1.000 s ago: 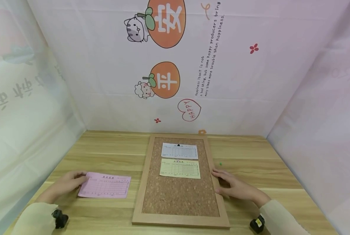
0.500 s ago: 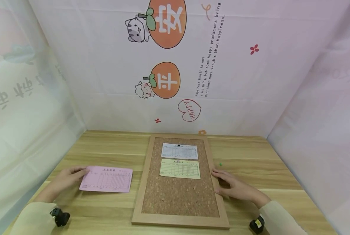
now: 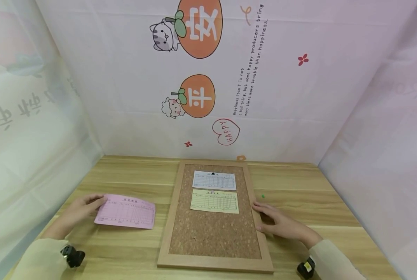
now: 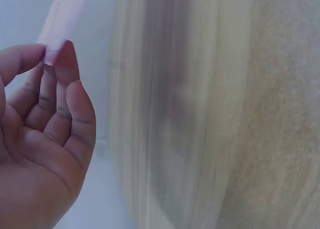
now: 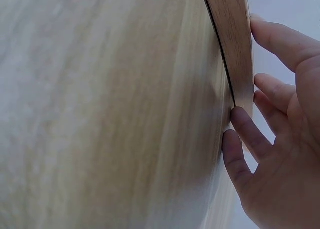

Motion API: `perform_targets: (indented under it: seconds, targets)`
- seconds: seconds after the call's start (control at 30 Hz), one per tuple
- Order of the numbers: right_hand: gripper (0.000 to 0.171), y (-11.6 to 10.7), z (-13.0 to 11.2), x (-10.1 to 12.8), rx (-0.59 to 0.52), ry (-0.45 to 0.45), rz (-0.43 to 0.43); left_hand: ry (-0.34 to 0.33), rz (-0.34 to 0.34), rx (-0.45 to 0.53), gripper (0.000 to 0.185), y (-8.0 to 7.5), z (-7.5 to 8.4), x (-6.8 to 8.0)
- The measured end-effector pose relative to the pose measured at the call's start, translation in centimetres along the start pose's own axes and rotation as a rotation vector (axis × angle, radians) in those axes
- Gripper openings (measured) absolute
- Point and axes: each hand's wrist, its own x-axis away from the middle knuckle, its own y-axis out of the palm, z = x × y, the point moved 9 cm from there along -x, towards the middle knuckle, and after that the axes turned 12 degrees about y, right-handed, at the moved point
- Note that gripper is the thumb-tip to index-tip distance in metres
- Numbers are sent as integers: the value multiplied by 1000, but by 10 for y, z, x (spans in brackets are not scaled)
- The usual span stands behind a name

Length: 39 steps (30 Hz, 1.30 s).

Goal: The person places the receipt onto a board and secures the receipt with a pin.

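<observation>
Pinching the near-left corner of a pink form (image 3: pixel 125 212) between thumb and fingertips, the person's left hand (image 3: pixel 78 212) holds the sheet lifted off the wooden table (image 3: pixel 124 249), left of a framed cork board (image 3: pixel 213 233). The right hand (image 3: pixel 280 223) lies flat with fingers nearly straight against the board's right frame, gripping nothing. Two forms already sit on the cork: a white form (image 3: pixel 214 180) at the far end under a dark pin (image 3: pixel 213 174), and a yellow form (image 3: pixel 214 201) just below it; the pink one judged still to go, with bare cork nearer. A small green pin (image 3: pixel 262 196) lies on the table right of the board. Only the left wrist view shows the pinch closely; only the head view shows the board's contents.
</observation>
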Motion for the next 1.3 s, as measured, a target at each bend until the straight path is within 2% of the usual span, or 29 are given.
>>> perform_targets:
  seconds: [0.27,0.47,0.63,0.8,1.03,1.3]
  targets:
    - [73,1,1,1,-17,19,-16,14,-39,-84,60,3,-7,2]
    - [74,1,0,0,-14,11,-11,4,-44,-46,59,3,-6,3]
    - [75,1,0,0,-10,10,-12,7,-27,-78,63,-1,-5,3]
    - [75,1,0,0,-4,5,-3,7,-8,12,65,-3,-6,2]
    - [75,0,0,-1,7,0,8,-31,-28,153,74,-1,3,3]
    - [75,0,0,0,6,0,9,-25,14,238,75,-2,14,0]
